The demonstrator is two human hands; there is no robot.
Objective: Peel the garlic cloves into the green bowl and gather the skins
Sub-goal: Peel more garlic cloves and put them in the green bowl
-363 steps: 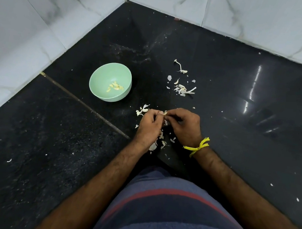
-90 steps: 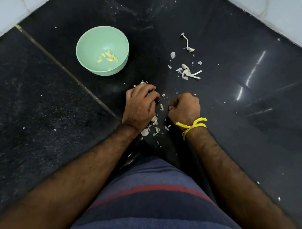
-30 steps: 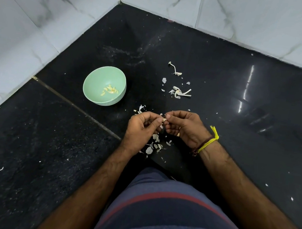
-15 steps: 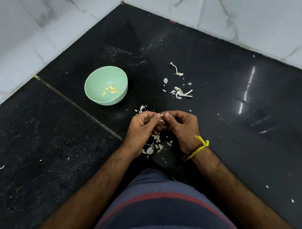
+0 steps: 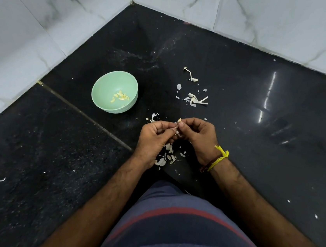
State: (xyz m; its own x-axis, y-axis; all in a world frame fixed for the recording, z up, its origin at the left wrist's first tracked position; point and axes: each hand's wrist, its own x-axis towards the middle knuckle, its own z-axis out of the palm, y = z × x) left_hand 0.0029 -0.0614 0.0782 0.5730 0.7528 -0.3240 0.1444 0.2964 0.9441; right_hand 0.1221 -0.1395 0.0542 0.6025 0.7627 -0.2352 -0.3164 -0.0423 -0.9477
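A home setting, seemingly a tiled corner: a polished black granite floor [image 5: 244, 75] meets white marble-veined wall tiles [image 5: 48, 15], with a green bowl [image 5: 109, 84] set on the floor.

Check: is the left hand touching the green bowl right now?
Apart. The head view shows bare black floor between the left hand and the green bowl; the hand meets the right hand at a garlic clove.

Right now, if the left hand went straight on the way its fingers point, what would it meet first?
The right hand: the left hand points across at it, both pinching the garlic clove between them. Depth looks matched, though one view cannot confirm.
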